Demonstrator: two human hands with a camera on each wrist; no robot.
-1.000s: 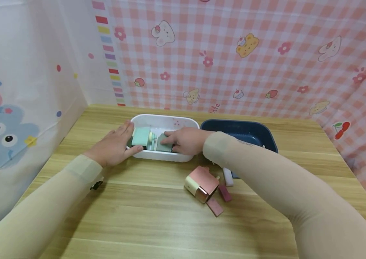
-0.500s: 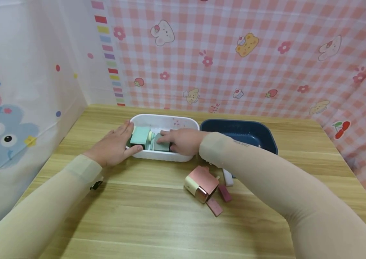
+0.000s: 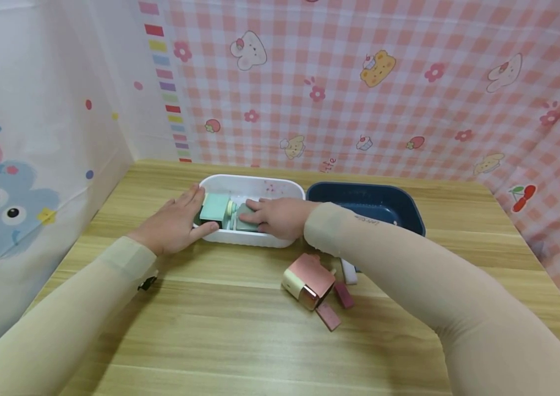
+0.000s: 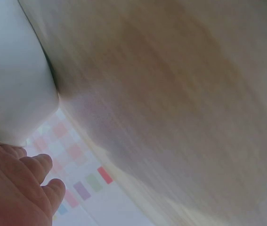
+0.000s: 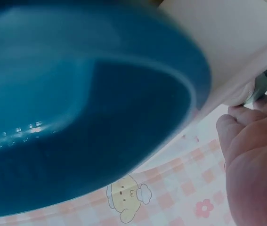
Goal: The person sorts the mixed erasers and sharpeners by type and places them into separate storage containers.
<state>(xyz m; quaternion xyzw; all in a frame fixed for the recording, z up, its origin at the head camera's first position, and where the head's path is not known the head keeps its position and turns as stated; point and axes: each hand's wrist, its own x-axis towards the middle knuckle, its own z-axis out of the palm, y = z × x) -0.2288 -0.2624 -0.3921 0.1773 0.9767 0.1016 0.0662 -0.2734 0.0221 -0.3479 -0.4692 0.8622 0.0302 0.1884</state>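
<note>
Wood-grain tabletop (image 3: 196,341) shows between the left sleeve (image 3: 67,316) and the right sleeve (image 3: 408,275), from the near side up to the white tub. Right of middle lies a pink block (image 3: 328,317), one end at the pink-and-cream case (image 3: 312,275); a darker pink block (image 3: 344,295) lies just beside the case's right side. A white block (image 3: 349,272) is beyond it, close to the right sleeve.

The white tub (image 3: 240,238) stands farther back. The left hand (image 3: 175,223) straddles its left end: thumb spread away along the front rim, fingers together and extended at the end wall. Within the tub, a mint-green box (image 3: 215,207) occupies the left end, near the rim. Right of it sits a grey-green box (image 3: 247,217), under the spread fingers of the right hand (image 3: 285,217), which reaches in over the right end. Open tub floor shows behind the boxes.

A dark blue tub (image 3: 366,190) stands just right of the white one, partly behind the right sleeve. A strip of tabletop separates both tubs from the checked cloth (image 3: 339,110).
</note>
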